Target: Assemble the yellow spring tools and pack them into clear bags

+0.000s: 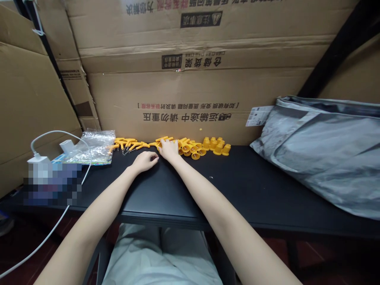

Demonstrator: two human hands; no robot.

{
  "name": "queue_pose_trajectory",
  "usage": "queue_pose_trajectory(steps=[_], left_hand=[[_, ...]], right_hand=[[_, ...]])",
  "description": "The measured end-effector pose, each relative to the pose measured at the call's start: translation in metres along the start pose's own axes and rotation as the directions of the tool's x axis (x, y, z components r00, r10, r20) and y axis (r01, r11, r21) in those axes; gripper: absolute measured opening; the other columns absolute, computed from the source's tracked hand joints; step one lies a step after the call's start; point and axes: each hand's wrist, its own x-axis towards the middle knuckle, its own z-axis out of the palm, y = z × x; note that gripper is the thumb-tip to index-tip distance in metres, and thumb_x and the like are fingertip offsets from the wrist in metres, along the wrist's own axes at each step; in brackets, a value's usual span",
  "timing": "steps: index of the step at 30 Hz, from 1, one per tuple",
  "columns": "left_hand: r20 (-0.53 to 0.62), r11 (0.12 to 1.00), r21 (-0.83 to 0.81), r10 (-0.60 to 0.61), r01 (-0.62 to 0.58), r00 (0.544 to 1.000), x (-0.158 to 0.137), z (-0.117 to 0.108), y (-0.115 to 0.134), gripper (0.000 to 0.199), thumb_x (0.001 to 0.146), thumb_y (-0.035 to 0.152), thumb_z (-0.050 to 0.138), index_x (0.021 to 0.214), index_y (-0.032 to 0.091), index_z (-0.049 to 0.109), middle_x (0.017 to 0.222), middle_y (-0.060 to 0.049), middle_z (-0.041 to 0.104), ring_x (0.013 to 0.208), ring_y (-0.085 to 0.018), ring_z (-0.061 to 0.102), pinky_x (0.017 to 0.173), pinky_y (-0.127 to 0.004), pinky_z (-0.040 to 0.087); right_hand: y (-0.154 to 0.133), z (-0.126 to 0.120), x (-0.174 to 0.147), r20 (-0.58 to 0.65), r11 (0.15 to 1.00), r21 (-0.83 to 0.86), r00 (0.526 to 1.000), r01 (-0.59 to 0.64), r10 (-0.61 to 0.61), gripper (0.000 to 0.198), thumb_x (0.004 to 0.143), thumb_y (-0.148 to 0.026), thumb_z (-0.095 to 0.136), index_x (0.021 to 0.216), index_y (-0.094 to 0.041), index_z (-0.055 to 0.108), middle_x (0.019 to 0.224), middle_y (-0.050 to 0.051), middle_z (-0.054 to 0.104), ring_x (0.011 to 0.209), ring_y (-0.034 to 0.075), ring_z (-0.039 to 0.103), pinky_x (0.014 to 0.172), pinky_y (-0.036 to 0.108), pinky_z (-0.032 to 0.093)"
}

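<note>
At the left, a white charger [38, 163] stands beside a clear plastic bag [94, 147]. Next lie slim yellow pieces [127, 142], some with thin dark ends. The left hand [144, 161] rests just in front, fingers half curled (whether they hold anything, I cannot tell). The right hand [170, 150] reaches onto the yellow pile beside tipped yellow cups [194, 149], its grip hidden. Further right stand more yellow cups [218, 148], then a grey bag [323, 158].
</note>
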Motion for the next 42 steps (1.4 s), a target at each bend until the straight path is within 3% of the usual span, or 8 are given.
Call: queue_pose_trajectory(steps=[3,8,15,20,25,30,34,42], left_hand=[[0.004,1.000,0.004,-0.003,0.003,1.000,0.000,-0.001,0.001,0.027,0.083,0.029,0.047,0.089,0.017,0.070,0.080,-0.004,0.070,0.068,-0.016,0.058,0.064,-0.025,0.041],[0.014,1.000,0.019,-0.022,0.022,1.000,0.000,-0.002,0.002,0.027,0.083,0.030,0.047,0.090,0.017,0.070,0.080,-0.004,0.070,0.069,-0.016,0.059,0.064,-0.026,0.042],[0.019,0.999,0.017,-0.043,0.043,0.999,0.000,0.000,0.003,0.027,0.082,0.031,0.047,0.087,0.018,0.070,0.080,-0.004,0.070,0.069,-0.016,0.059,0.064,-0.025,0.041],[0.021,0.999,0.021,-0.045,0.044,0.999,0.000,0.001,0.002,0.029,0.082,0.032,0.046,0.088,0.018,0.070,0.080,-0.004,0.070,0.068,-0.015,0.058,0.064,-0.025,0.042],[0.023,0.999,0.006,-0.037,0.037,0.999,-0.001,0.000,0.001,0.029,0.083,0.033,0.046,0.087,0.018,0.071,0.079,-0.004,0.070,0.068,-0.015,0.058,0.064,-0.026,0.042],[0.024,0.999,0.001,-0.032,0.032,0.999,0.000,0.000,0.000,0.029,0.083,0.033,0.046,0.087,0.018,0.071,0.078,-0.004,0.070,0.066,-0.015,0.058,0.064,-0.026,0.042],[0.022,1.000,0.005,-0.029,0.029,0.999,0.000,0.001,0.000,0.029,0.083,0.033,0.047,0.087,0.018,0.071,0.077,-0.004,0.069,0.067,-0.015,0.059,0.064,-0.026,0.043],[-0.032,0.997,0.039,-0.072,0.073,0.997,0.002,0.002,-0.003,0.025,0.083,0.030,0.047,0.089,0.018,0.069,0.086,-0.006,0.070,0.078,-0.018,0.062,0.074,-0.028,0.047]], right_hand=[[0.012,-0.005,-0.002,-0.015,0.996,0.069,0.999,0.048,-0.047,0.041,0.092,-0.040,0.044,0.124,-0.017,0.052,0.133,0.016,0.054,0.122,0.030,0.049,0.104,0.051,0.027],[0.053,-0.023,-0.009,-0.198,0.990,0.119,0.979,0.072,-0.048,0.041,0.092,-0.033,0.039,0.129,-0.019,0.050,0.142,0.011,0.046,0.130,0.025,0.041,0.109,0.047,0.024],[0.153,-0.028,-0.033,-0.340,0.950,0.157,0.888,-0.271,0.310,0.049,0.086,-0.026,0.039,0.134,-0.017,0.045,0.145,0.013,0.041,0.133,0.027,0.036,0.108,0.051,0.026],[0.200,-0.006,-0.054,-0.189,0.870,0.139,0.849,-0.474,0.493,0.055,0.084,-0.025,0.042,0.138,-0.016,0.040,0.153,0.012,0.027,0.141,0.029,0.019,0.108,0.064,0.016],[0.200,-0.010,-0.057,-0.075,0.856,0.023,0.853,-0.516,0.516,0.050,0.084,-0.021,0.041,0.134,-0.019,0.047,0.150,0.011,0.033,0.142,0.031,0.015,0.106,0.066,0.015],[0.181,-0.036,-0.053,0.027,0.834,-0.087,0.836,-0.544,0.548,0.039,0.082,-0.014,0.041,0.117,-0.014,0.059,0.119,0.019,0.061,0.120,0.030,0.049,0.100,0.055,0.032],[0.176,-0.040,-0.051,0.084,0.813,-0.059,0.809,-0.579,0.582,0.040,0.083,-0.022,0.049,0.121,-0.011,0.052,0.113,0.022,0.062,0.106,0.031,0.060,0.084,0.043,0.046],[0.182,-0.018,-0.050,0.233,0.908,0.026,0.886,-0.418,0.401,0.046,0.082,-0.040,0.061,0.117,-0.011,0.054,0.118,0.021,0.061,0.109,0.032,0.060,0.085,0.037,0.047]])
